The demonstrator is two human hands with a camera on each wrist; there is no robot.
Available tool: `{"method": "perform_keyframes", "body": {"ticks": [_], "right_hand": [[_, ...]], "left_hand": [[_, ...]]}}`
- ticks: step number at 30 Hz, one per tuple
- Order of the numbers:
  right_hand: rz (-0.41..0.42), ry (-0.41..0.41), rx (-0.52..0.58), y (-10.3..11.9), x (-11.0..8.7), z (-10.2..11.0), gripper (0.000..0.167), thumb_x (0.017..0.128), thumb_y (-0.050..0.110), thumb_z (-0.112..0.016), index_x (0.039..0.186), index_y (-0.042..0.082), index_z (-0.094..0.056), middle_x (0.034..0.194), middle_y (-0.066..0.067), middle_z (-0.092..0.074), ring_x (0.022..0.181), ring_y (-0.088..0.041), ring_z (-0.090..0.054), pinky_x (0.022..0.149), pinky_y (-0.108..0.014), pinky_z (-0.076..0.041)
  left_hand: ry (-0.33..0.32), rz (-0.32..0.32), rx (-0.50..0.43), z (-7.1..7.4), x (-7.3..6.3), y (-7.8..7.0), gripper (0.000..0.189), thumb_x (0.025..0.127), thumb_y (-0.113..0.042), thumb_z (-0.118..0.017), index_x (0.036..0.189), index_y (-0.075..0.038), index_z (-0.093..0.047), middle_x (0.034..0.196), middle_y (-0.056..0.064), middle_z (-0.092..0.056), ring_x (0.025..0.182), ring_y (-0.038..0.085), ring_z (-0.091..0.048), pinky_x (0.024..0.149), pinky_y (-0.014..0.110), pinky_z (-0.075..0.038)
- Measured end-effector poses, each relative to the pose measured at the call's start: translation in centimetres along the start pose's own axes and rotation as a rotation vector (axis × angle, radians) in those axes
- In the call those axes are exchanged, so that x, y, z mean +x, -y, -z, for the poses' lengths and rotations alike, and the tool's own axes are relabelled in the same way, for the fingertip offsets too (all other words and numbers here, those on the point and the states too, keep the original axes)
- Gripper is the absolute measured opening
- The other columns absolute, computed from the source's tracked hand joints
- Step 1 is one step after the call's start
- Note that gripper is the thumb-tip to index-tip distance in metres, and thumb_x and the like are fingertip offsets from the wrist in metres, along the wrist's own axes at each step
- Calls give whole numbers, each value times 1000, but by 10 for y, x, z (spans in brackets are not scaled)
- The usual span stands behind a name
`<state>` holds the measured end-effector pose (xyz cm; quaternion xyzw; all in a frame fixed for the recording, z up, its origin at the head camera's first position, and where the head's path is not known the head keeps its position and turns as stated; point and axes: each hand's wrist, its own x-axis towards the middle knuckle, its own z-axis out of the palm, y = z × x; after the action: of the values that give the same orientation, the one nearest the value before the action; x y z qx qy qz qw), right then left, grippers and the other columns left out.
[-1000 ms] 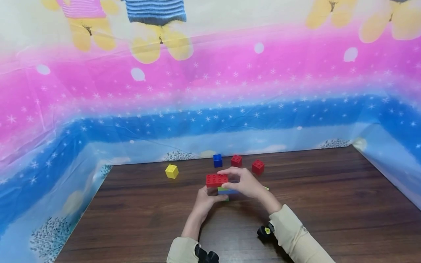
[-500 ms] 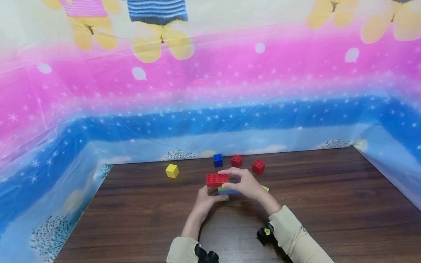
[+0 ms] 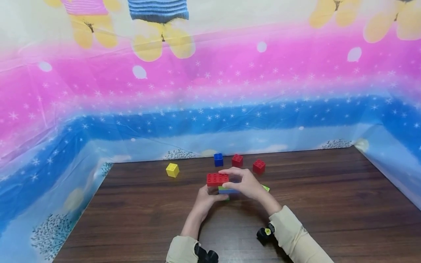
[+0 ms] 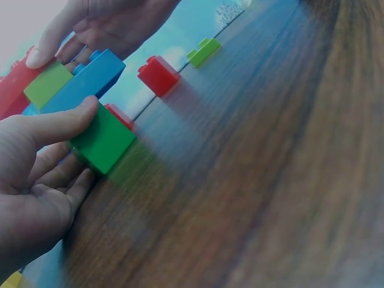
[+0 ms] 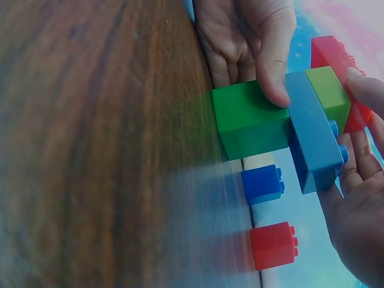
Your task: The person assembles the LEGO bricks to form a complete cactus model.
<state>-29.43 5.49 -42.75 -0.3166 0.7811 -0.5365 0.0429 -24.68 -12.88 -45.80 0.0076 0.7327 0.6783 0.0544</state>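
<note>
A stack of toy building bricks stands on the table before me. From the bottom it has a green brick, a long blue brick, a light green brick and a long red brick on top, jutting out to the left. My left hand grips the green brick, its thumb lying across the near face. With thumb and index finger, my right hand pinches the red brick near its right end. The right hand's other fingers are partly hidden behind the stack.
Beyond the stack stand a yellow brick, a small blue brick, one red brick and another red brick. A lime brick lies right of the stack, partly behind my right wrist. A printed cloth borders the wooden table.
</note>
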Motion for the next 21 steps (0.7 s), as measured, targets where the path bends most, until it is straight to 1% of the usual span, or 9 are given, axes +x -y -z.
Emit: {"method": "perform_keyframes", "body": {"ticks": [5, 12, 14, 21], "right_hand": [[-4, -3, 11, 1, 0, 1, 43, 88, 23, -71, 131, 19, -62, 130, -6, -64, 119, -26, -60, 100, -50, -47], [-1, 3, 15, -2, 0, 1, 45, 89, 24, -71, 132, 14, -61, 131, -6, -64, 122, -27, -57, 102, -54, -45], [-5, 0, 15, -2, -1, 1, 45, 88, 26, -72, 131, 16, -62, 131, -5, -64, 122, -26, -58, 102, -54, -45], [-13, -2, 11, -2, -1, 1, 47, 88, 30, -71, 133, 17, -61, 133, -4, -62, 125, -27, -56, 103, -56, -44]], "left_hand": [[18, -4, 0, 0, -1, -3, 59, 84, -14, -74, 138, -8, -52, 141, 15, -56, 132, 34, -50, 112, 54, -37], [43, -6, -8, 3, -1, -3, 58, 86, -15, -72, 139, -8, -51, 143, 15, -54, 133, 35, -48, 113, 54, -37], [51, -1, -16, 3, -1, -3, 57, 86, -15, -71, 139, -7, -51, 143, 16, -53, 133, 35, -48, 113, 54, -36], [50, 12, -35, 7, 1, -1, 54, 85, -14, -72, 136, -6, -54, 140, 16, -56, 129, 33, -51, 112, 52, -38]]}}
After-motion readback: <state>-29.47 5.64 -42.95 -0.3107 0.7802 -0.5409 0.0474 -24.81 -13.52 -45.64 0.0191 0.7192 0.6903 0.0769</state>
